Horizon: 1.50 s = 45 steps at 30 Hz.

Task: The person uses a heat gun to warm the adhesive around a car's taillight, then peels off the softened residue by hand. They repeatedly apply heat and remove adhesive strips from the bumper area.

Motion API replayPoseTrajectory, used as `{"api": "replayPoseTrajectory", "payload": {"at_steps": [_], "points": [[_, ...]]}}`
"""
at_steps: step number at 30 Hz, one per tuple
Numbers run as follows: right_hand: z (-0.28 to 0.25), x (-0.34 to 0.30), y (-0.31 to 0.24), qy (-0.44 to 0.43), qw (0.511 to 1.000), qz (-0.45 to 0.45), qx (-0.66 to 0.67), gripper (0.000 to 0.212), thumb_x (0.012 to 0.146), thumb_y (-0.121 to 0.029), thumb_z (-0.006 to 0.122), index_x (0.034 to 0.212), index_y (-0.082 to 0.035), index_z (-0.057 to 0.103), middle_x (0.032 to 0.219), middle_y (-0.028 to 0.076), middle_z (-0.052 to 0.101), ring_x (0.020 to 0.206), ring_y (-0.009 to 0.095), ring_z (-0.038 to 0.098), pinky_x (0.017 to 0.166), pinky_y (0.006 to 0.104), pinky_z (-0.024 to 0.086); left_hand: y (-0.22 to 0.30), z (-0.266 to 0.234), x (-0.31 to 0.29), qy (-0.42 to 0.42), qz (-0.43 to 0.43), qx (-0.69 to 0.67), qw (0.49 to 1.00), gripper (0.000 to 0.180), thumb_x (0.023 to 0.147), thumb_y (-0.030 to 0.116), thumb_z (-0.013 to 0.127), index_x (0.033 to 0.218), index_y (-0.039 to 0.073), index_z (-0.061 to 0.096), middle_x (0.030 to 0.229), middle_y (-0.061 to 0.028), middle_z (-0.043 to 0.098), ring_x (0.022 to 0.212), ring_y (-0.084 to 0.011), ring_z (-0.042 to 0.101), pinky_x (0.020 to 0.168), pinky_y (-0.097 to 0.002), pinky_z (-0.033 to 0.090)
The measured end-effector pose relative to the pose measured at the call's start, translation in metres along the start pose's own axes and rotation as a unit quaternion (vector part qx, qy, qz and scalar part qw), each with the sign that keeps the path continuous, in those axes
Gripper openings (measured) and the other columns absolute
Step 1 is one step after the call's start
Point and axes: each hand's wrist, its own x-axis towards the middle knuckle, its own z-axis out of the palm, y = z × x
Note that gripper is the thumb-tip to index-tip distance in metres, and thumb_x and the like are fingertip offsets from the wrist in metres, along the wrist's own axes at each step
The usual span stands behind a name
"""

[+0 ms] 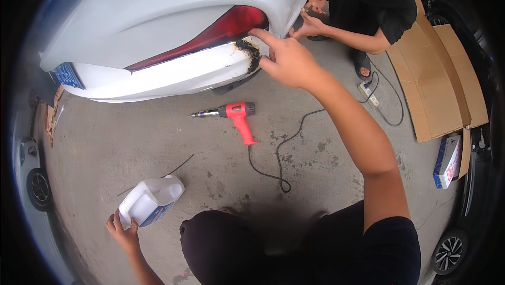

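While a white, open-topped plastic jug [139, 208] is gripped at its near edge by the left hand [125, 235], the right hand [288, 57] is held out at the rear corner of a white car. The jug, on which a blue label is borne, is tilted at the lower left, above or on the concrete floor [158, 132]; which of the two cannot be told. The right hand is kept partly open, with its index finger stretched toward the outer end of the red tail light [239, 22] and its thumb set apart below; whether the car is touched by the fingertip cannot be made out. Just beside this hand, the corner of the bumper [173, 72] is marked by a blackened, ragged patch [248, 56], placed directly under the tail light. On the floor between jug and bumper, a red heat gun [239, 116] is laid on its side, its metal nozzle pointed left. Its black cord [250, 156] is looped nearby and partly hidden by the right forearm; beyond it a power strip [370, 95] is seen. At the upper right, a co-worker [347, 1] in dark clothes is placed beside the car, hands raised near its side, and flattened cardboard [428, 74] is spread close by
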Motion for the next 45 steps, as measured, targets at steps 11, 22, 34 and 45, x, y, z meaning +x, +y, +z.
{"api": "replayPoseTrajectory", "payload": {"at_steps": [11, 22, 34, 45], "points": [[-0.012, 0.005, -0.022, -0.011, 0.999, 0.008, -0.039, 0.067, 0.084, -0.012, 0.063, 0.150, -0.009, 0.051, 0.066, 0.014, 0.066, 0.064, 0.034, 0.068, 0.067, 0.0445, 0.055, -0.020, 0.074, -0.086, 0.194, -0.170, 0.016, 0.966, 0.075, 0.094, 0.042, 0.079, 0.151, 0.001, 0.051, 0.151, -0.0263, 0.048, 0.133, -0.0472, 0.052, 0.109, -0.0577, 0.045], [-0.008, 0.003, -0.026, -0.022, 0.997, 0.026, -0.072, 0.066, 0.086, -0.019, 0.065, 0.149, -0.009, 0.050, 0.074, 0.017, 0.071, 0.073, 0.039, 0.071, 0.069, 0.0513, 0.057, 0.005, 0.059, -0.051, 0.141, -0.233, 0.113, 0.956, 0.075, 0.088, 0.055, 0.082, 0.134, 0.000, 0.058, 0.126, -0.0241, 0.060, 0.110, -0.0464, 0.063, 0.088, -0.0553, 0.055], [0.004, 0.000, -0.019, 0.020, 0.997, -0.015, -0.079, 0.071, 0.086, -0.018, 0.066, 0.152, -0.005, 0.044, 0.067, 0.017, 0.068, 0.065, 0.041, 0.068, 0.063, 0.0510, 0.055, -0.071, 0.096, -0.003, 0.070, -0.248, 0.105, 0.960, 0.080, 0.091, 0.058, 0.077, 0.131, -0.009, 0.058, 0.121, -0.0293, 0.062, 0.115, -0.0478, 0.060, 0.097, -0.0543, 0.051], [0.007, 0.001, -0.025, 0.005, 0.996, 0.026, -0.081, 0.068, 0.085, -0.016, 0.065, 0.148, -0.003, 0.047, 0.077, 0.017, 0.073, 0.075, 0.040, 0.072, 0.068, 0.0521, 0.057, -0.130, 0.097, -0.025, 0.235, -0.235, 0.031, 0.943, 0.075, 0.093, 0.059, 0.075, 0.124, -0.009, 0.066, 0.121, -0.0286, 0.068, 0.113, -0.0436, 0.065, 0.097, -0.0512, 0.053]]}}
